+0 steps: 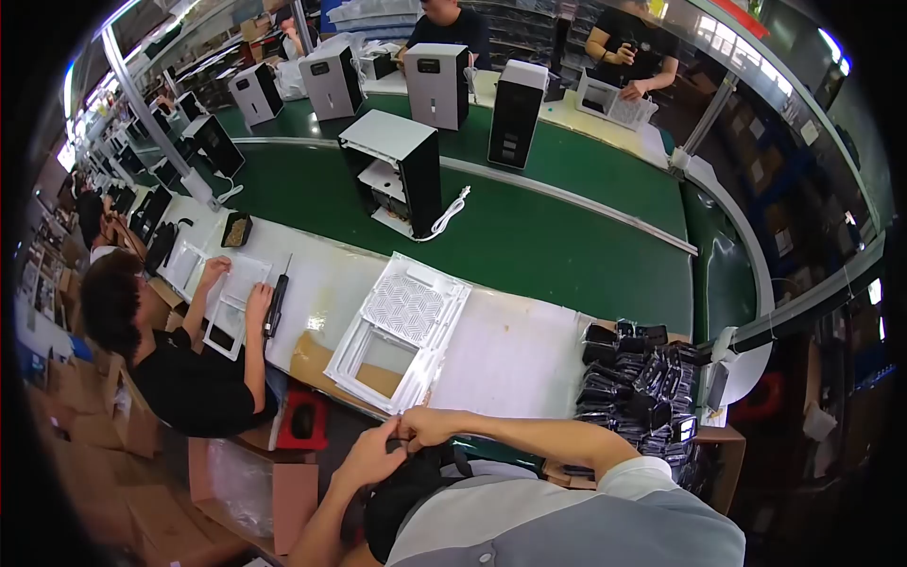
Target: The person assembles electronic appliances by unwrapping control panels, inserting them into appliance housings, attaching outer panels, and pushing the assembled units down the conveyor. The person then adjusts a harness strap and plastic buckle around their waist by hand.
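Note:
Both my hands meet at the bench's front edge, close to my body. My left hand (371, 457) has its fingers pinched together against my right hand (430, 428), whose fingers are also closed. A small dark thing shows between them, too small to make out. Just beyond them lies a white plastic panel (406, 307) with a patterned grille and a rectangular opening, on the white bench top (510, 364). Neither hand is clearly on the panel.
Wrapped black parts (642, 383) are piled at the right. An open-sided appliance housing (392, 170) with a white cable stands on the green conveyor (567, 231). A co-worker (189, 378) handles another white panel at the left. Open cardboard boxes (253, 487) stand below.

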Demonstrator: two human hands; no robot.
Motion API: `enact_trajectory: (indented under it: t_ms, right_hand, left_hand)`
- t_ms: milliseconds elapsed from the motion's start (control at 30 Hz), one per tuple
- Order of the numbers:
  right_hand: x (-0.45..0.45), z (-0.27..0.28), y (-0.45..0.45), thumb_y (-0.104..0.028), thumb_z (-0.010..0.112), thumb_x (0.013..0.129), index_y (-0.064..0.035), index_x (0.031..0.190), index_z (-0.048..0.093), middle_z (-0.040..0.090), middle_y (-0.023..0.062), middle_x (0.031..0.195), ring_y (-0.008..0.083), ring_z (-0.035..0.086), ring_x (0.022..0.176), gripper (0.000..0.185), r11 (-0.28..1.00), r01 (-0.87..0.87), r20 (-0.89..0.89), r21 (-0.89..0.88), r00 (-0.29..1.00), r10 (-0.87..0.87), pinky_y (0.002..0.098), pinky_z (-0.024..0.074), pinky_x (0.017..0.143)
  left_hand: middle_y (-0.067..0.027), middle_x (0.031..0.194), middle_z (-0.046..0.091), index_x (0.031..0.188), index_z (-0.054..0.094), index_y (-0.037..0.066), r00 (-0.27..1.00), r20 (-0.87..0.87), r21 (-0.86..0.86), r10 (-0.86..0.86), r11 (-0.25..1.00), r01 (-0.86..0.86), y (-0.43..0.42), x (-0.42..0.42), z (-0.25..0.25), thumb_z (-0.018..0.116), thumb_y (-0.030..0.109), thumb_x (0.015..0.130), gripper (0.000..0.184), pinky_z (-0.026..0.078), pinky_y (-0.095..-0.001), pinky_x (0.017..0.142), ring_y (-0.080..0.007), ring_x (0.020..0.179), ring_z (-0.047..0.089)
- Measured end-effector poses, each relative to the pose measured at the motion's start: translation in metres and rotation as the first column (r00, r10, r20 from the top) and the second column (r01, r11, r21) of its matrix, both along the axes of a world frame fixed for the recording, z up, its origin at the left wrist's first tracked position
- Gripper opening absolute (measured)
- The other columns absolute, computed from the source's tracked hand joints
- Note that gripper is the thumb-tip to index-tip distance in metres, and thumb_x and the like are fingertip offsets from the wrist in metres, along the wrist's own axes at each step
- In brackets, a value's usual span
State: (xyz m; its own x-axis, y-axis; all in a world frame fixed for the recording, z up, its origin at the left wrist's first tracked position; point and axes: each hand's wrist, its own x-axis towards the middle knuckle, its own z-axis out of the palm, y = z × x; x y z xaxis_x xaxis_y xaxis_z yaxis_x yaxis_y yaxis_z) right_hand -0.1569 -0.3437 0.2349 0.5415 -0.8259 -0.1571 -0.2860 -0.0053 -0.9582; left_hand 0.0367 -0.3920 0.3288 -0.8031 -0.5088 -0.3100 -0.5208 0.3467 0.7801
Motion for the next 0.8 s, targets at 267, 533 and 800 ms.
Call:
enact_trajectory:
  t_ms: [267,533,800]
  right_hand:
    - [-0.023,0.015,0.037,-0.023,0.084,0.073,0.0011,0.103,0.073,0.072,0.015,0.093,0.0261,0.068,0.087,0.04,0.972,0.224,0.036,0.064,0.973,-0.227,0.0369,0.0539,0.078]
    - [-0.053,0.03,0.045,-0.035,0.081,0.08,-0.0077,0.125,0.067,0.069,0.0134,0.116,0.0286,0.063,0.108,0.055,0.985,0.145,-0.08,0.098,0.987,-0.137,0.0375,0.0493,0.096]
    - [-0.076,0.045,0.048,-0.052,0.07,0.089,-0.009,0.13,0.065,0.072,0.0139,0.094,0.0302,0.069,0.087,0.059,0.988,0.125,-0.194,0.094,0.975,-0.105,0.0403,0.0529,0.08]
  left_hand:
    - [-0.0187,0.083,0.073,0.09,0.075,0.002,0.975,0.146,0.099,-0.168,0.983,0.155,-0.011,-0.01,-0.007,0.065,0.021,0.091,0.021,0.055,-0.0389,0.071,-0.0346,0.077,0.071]
    - [-0.0123,0.078,0.072,0.096,0.075,-0.001,0.994,-0.101,0.098,0.05,0.994,-0.04,0.014,0.008,0.015,0.066,0.012,0.093,0.016,0.052,-0.0303,0.064,-0.0195,0.067,0.067]
    - [-0.0102,0.088,0.075,0.092,0.074,-0.005,0.938,-0.146,0.204,0.314,0.937,-0.282,0.033,0.022,0.007,0.062,0.009,0.094,0.019,0.052,-0.0272,0.075,-0.0131,0.081,0.068]
